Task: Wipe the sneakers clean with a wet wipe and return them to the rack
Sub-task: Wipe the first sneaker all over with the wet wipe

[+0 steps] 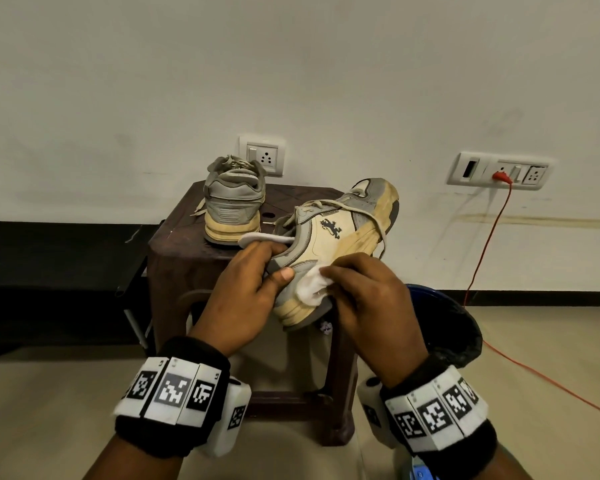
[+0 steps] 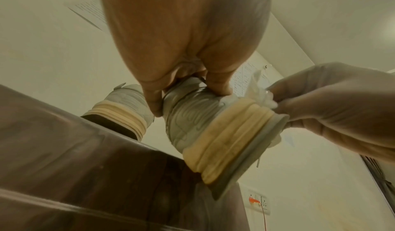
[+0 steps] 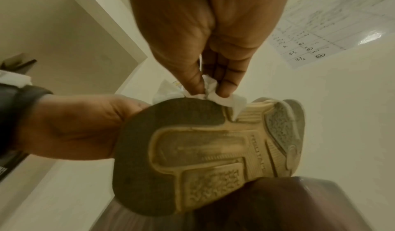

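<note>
My left hand [image 1: 257,271] grips the heel of a cream and grey sneaker [image 1: 340,233], held in the air with its toe pointing up and to the right. In the left wrist view the fingers [image 2: 218,84] curl into the collar of that sneaker [image 2: 205,126]. My right hand [image 1: 364,289] pinches a crumpled white wet wipe [image 1: 310,285] against the sneaker's side near the heel. The right wrist view shows the wipe [image 3: 213,93] at the edge of the worn sole [image 3: 203,150]. The second sneaker [image 1: 232,199] stands on the brown stool [image 1: 177,237], heel toward me.
The stool stands against a white wall with two socket plates [image 1: 499,171]. An orange cable [image 1: 482,258] runs from the right plate down across the floor. A dark bin [image 1: 447,323] with a blue rim stands at the right of the stool. A dark rack [image 1: 129,282] stands at the left.
</note>
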`<move>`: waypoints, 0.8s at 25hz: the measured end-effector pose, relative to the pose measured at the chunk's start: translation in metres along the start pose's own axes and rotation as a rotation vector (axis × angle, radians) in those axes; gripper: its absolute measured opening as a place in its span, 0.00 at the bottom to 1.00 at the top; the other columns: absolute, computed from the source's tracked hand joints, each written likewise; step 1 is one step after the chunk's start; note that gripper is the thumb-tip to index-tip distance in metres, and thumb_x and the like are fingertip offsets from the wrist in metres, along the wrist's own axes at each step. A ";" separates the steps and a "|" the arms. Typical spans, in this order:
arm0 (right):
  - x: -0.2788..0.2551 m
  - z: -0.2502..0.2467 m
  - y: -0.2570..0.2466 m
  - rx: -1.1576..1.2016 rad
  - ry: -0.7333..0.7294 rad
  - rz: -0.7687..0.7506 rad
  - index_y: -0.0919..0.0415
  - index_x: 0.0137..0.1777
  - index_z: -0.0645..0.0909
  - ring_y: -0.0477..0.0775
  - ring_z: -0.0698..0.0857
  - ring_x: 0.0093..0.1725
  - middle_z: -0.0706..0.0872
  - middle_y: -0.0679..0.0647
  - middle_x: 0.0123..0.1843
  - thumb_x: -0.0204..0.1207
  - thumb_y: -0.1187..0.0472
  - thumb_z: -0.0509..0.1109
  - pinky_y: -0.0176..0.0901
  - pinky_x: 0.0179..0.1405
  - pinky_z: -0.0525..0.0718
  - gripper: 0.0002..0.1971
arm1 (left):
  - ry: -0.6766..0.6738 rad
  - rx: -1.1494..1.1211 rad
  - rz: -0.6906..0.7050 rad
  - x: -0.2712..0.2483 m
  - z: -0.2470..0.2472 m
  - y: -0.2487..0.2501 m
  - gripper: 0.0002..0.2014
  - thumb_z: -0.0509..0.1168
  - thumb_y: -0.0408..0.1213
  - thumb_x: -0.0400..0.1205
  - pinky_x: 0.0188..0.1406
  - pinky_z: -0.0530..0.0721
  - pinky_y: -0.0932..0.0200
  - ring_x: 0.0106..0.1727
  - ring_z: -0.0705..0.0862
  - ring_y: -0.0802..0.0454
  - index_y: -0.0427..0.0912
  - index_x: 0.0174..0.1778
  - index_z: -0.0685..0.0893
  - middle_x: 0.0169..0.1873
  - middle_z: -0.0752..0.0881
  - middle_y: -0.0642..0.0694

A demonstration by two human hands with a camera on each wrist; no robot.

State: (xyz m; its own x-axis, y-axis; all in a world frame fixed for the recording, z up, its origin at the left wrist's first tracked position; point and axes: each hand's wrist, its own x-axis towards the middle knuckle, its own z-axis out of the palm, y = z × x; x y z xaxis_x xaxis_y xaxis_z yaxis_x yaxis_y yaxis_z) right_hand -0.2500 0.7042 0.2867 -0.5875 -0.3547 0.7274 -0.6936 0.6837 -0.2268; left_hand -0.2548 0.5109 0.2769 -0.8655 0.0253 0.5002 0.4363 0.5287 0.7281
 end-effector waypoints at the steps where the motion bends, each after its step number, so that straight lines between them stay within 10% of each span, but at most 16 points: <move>1: 0.004 -0.001 0.008 -0.020 0.021 0.043 0.65 0.54 0.88 0.58 0.85 0.49 0.88 0.60 0.50 0.69 0.71 0.75 0.46 0.48 0.85 0.13 | -0.003 -0.018 0.002 0.000 0.001 0.001 0.18 0.61 0.47 0.78 0.57 0.83 0.41 0.60 0.82 0.51 0.45 0.63 0.80 0.57 0.83 0.50; 8: 0.010 -0.006 0.004 0.031 0.005 0.079 0.63 0.55 0.88 0.55 0.85 0.50 0.87 0.57 0.51 0.71 0.71 0.73 0.48 0.50 0.87 0.13 | 0.094 0.049 0.093 0.002 0.010 0.008 0.20 0.58 0.50 0.79 0.58 0.76 0.67 0.59 0.79 0.52 0.42 0.60 0.81 0.54 0.81 0.50; 13: 0.009 -0.002 -0.012 -0.006 -0.010 -0.078 0.64 0.52 0.88 0.57 0.85 0.46 0.87 0.58 0.48 0.73 0.62 0.65 0.44 0.44 0.85 0.13 | 0.161 -0.048 0.043 0.005 0.011 0.013 0.17 0.63 0.43 0.79 0.59 0.82 0.52 0.60 0.81 0.51 0.45 0.63 0.80 0.56 0.84 0.50; 20: 0.025 0.001 0.035 0.069 0.156 0.186 0.62 0.51 0.89 0.55 0.87 0.46 0.89 0.57 0.49 0.70 0.72 0.73 0.40 0.48 0.84 0.11 | -0.034 -0.155 0.008 0.001 0.008 0.022 0.18 0.74 0.42 0.76 0.54 0.83 0.65 0.55 0.84 0.68 0.57 0.59 0.78 0.52 0.86 0.63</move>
State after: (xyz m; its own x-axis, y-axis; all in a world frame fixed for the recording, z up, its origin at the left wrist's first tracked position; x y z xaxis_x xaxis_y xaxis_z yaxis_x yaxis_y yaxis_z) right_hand -0.2895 0.7188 0.2969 -0.6396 -0.1203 0.7592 -0.6096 0.6810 -0.4057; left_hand -0.2480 0.5290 0.2893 -0.8685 0.0593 0.4922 0.4738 0.3912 0.7890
